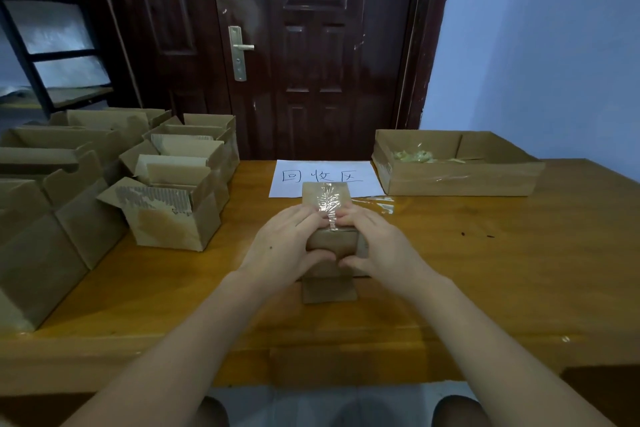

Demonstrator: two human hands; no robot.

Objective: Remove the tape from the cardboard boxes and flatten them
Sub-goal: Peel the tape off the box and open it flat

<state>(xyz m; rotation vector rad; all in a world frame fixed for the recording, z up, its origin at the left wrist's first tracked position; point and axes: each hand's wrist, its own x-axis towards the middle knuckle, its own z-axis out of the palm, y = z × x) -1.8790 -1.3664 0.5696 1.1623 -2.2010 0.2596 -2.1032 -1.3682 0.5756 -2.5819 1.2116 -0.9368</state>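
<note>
A small brown cardboard box point(332, 243) stands on the wooden table point(485, 270) at the centre, with one flap lying toward me and another raised at the far side. A strip of clear tape point(327, 203) runs down that far flap. My left hand point(287, 246) grips the box from the left and my right hand point(377, 246) from the right. Thumbs press the near face, and the fingertips of both hands meet at the lower end of the tape strip.
Several open cardboard boxes point(166, 215) crowd the table's left side. A white paper sign point(322, 177) lies behind the held box. At the back right stands a shallow cardboard tray point(460, 177) with crumpled tape inside. A dark door is behind the table.
</note>
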